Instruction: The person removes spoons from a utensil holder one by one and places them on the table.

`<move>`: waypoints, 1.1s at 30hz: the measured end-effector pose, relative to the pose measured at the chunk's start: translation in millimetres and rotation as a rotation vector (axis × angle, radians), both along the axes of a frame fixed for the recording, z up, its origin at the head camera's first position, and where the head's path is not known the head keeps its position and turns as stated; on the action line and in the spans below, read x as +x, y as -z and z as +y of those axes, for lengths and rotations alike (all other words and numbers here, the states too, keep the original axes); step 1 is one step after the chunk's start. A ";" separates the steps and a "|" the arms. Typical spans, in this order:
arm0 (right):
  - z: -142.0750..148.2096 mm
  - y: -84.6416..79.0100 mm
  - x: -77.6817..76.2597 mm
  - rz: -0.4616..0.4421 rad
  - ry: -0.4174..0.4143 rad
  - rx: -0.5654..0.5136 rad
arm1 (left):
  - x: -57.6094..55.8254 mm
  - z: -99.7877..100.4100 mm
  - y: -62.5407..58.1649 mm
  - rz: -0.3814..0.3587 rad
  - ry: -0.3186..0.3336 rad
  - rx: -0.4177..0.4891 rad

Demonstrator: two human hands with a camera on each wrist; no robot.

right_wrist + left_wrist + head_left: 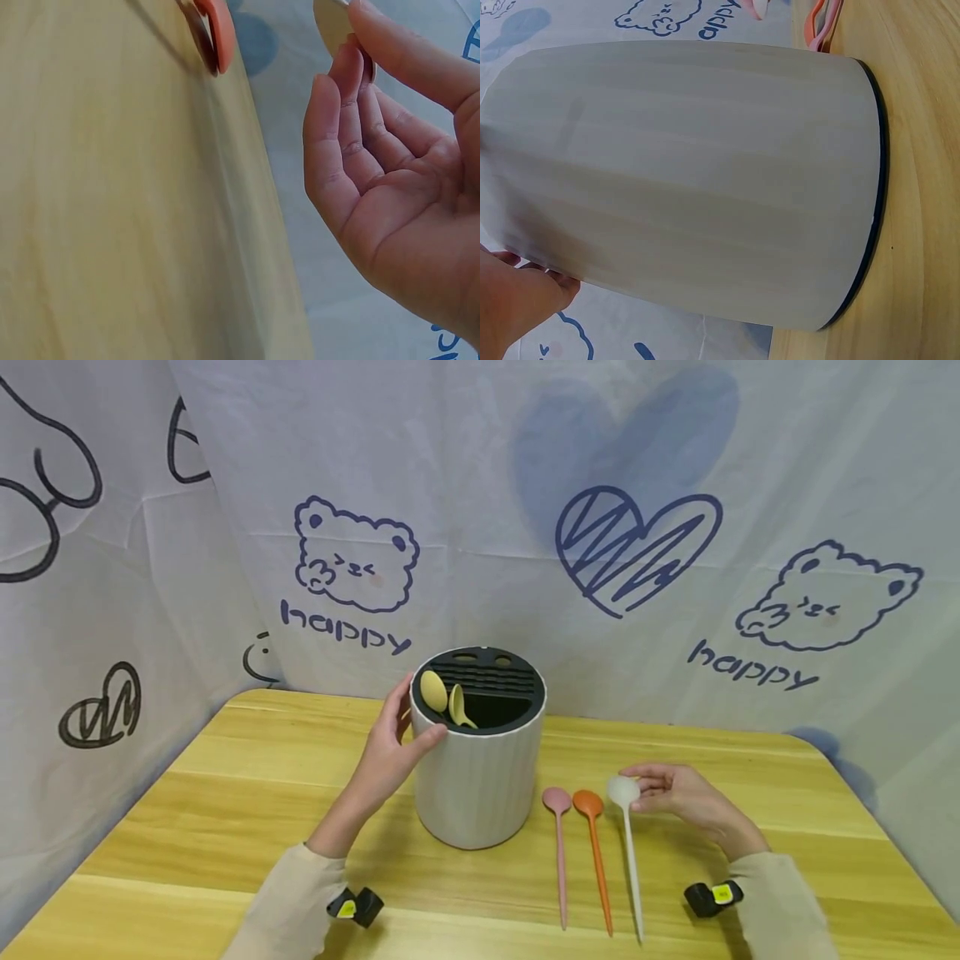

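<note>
My left hand (393,735) holds the upper left side of a white ribbed utensil holder (480,793), thumb at the front of the rim and fingers round the side. Two yellow utensils, a spoon (433,691) and a ladle (458,706), stand in the left of its black slotted top (491,677). To the right, my right hand (678,797) pinches a white spoon (623,791) by its bowl, thumb on one face and fingers behind. That spoon's long handle points toward me. In the right wrist view, the bowl's edge (331,26) shows between thumb and fingertips.
Between the holder and the white spoon lie a pink spoon (557,800) and an orange spoon (588,803), handles toward me. The wooden table (247,777) ends at a hanging white cloth (487,577) printed with bears and hearts.
</note>
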State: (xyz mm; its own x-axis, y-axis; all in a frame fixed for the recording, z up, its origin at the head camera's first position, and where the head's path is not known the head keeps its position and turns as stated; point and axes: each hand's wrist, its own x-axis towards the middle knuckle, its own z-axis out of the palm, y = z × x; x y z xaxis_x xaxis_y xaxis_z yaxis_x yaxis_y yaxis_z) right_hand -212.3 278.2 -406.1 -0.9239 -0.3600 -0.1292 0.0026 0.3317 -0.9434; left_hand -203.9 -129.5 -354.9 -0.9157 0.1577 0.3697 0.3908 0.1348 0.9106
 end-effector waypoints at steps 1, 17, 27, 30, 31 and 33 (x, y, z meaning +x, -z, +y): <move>-0.2 1.4 -0.5 0.004 -0.003 0.004 | 0.2 -0.6 -0.4 0.000 -0.001 -0.001; 2.2 15.6 -4.9 -0.038 -0.091 0.057 | 0.8 0.7 1.0 -0.009 -0.007 -0.009; 6.4 18.3 -9.8 -0.048 -0.058 0.049 | 0.8 1.3 2.0 0.004 -0.008 0.002; 6.1 20.4 -10.8 -0.060 -0.039 0.054 | 0.8 1.1 1.7 0.000 -0.008 0.000; 5.8 20.8 -10.9 -0.064 -0.032 0.056 | 0.6 1.1 1.6 0.001 -0.008 -0.001; 5.4 21.3 -11.0 -0.055 -0.026 0.081 | 0.6 1.1 1.0 0.002 -0.010 -0.002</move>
